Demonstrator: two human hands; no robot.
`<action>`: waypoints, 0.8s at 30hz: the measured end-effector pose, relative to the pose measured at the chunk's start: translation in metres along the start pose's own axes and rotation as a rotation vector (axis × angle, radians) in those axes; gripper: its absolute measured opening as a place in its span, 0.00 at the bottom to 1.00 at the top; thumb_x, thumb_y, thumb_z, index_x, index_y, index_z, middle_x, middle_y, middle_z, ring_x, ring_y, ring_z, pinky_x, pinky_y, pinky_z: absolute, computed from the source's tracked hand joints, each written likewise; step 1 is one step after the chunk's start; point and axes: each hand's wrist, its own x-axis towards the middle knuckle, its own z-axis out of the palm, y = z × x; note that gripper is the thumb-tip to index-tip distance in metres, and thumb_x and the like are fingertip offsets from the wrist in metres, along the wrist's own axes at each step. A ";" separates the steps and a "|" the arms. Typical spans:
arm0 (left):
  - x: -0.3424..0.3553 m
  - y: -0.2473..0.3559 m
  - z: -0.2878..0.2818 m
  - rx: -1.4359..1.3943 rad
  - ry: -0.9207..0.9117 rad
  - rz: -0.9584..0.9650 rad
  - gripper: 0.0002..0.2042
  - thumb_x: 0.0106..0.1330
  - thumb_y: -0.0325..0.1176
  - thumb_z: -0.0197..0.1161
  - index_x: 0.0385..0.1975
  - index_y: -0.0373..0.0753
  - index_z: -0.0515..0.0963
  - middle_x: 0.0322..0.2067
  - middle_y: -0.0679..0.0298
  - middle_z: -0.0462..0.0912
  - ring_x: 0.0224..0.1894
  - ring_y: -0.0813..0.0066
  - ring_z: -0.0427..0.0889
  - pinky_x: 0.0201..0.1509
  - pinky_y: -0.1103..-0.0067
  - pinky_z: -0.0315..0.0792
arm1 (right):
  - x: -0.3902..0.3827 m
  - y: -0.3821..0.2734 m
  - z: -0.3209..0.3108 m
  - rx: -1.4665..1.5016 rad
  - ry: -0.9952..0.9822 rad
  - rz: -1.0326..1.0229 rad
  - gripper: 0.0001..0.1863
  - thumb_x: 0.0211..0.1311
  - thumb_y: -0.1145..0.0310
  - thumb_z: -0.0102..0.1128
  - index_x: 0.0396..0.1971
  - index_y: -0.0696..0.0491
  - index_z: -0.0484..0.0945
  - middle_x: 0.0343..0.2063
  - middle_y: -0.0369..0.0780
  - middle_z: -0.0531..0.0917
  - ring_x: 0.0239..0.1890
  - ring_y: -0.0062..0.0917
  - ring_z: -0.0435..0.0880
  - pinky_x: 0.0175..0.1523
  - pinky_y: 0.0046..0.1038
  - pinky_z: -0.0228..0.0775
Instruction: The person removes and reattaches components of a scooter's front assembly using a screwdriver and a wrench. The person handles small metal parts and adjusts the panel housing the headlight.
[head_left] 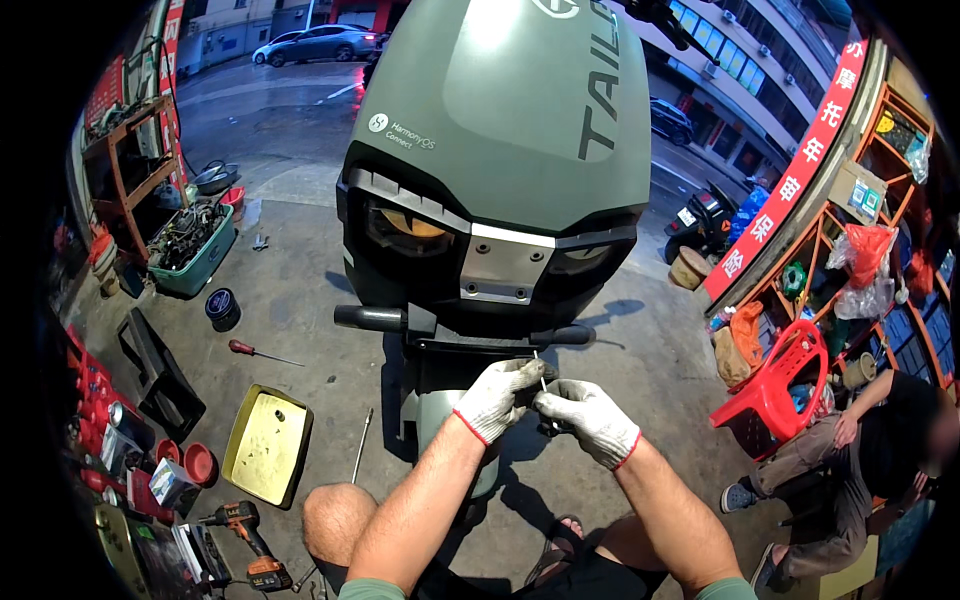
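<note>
Both my hands wear white work gloves with red cuffs and meet in front of the green motor scooter (500, 120). My left hand (494, 400) is closed, its fingertips near a thin, light metal rod (541, 372) that stands up between the hands. What the left fingers hold is hidden. My right hand (590, 415) is pinched at the rod's lower end. Something small and dark shows beneath its fingers, too unclear to name. Just beyond the hands is the scooter's black lower bracket, with a silver plate (505, 265) fixed by several bolts above it.
At left lie a yellow tray (240, 445), a red-handled screwdriver (250, 349), a long metal bar (361, 445), a cordless drill (246, 540) and a black plastic panel (155, 375). A teal crate (205, 255) stands farther back. A person sits at right beside a red chair (790, 385).
</note>
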 end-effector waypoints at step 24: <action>0.006 -0.007 0.008 -0.096 0.002 0.078 0.10 0.69 0.35 0.57 0.36 0.33 0.80 0.21 0.68 0.77 0.21 0.83 0.74 0.23 0.88 0.64 | -0.035 -0.004 0.037 -1.556 0.359 -0.445 0.09 0.58 0.66 0.56 0.28 0.57 0.71 0.18 0.45 0.78 0.18 0.38 0.79 0.25 0.38 0.70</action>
